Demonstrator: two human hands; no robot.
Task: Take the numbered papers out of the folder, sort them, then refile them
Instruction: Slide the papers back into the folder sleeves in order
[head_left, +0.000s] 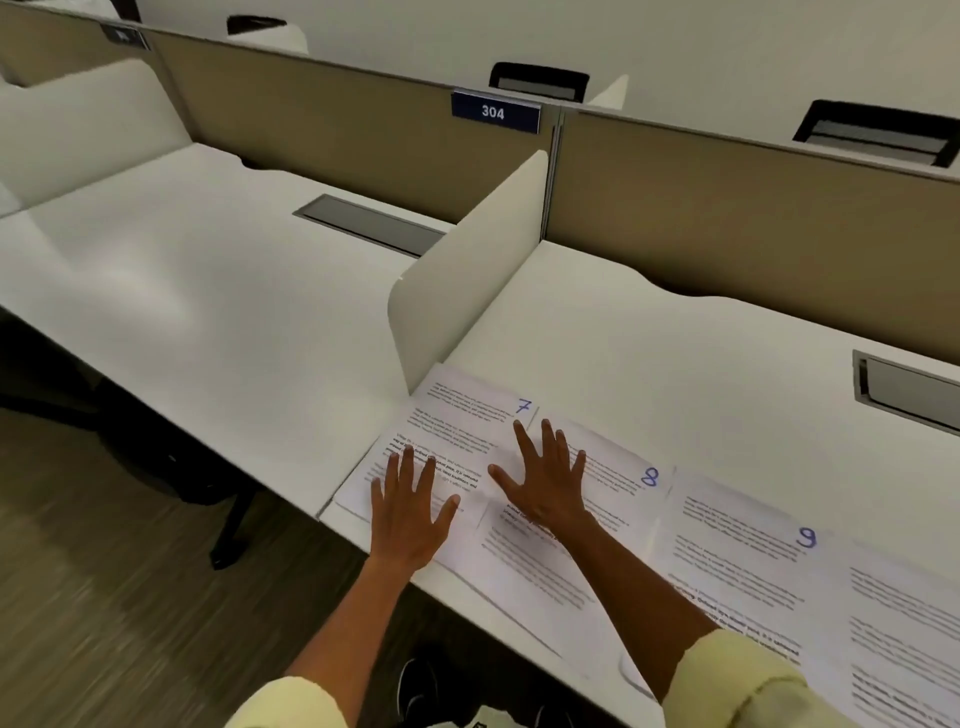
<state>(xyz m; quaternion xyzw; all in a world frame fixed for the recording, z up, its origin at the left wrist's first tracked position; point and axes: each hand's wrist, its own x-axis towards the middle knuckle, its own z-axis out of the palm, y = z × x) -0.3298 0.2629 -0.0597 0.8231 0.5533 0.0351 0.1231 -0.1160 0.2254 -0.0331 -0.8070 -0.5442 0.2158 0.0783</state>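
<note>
Both hands (467, 493) flat, fingers spread — on paper 7 (457, 431).

A dark blue sign (495, 111) on top of the desk partition, at about 12 o'clock, reads "304" in white. Three printed sheets lie along the desk edge, each with a handwritten blue number in its upper right corner: the sheet marked "7" (457, 415) near the centre, the sheet marked "8" (618, 467) toward 4 o'clock, and the sheet marked "9" (748, 530) further toward 4 o'clock (their printed paragraphs are too blurred to read).
</note>
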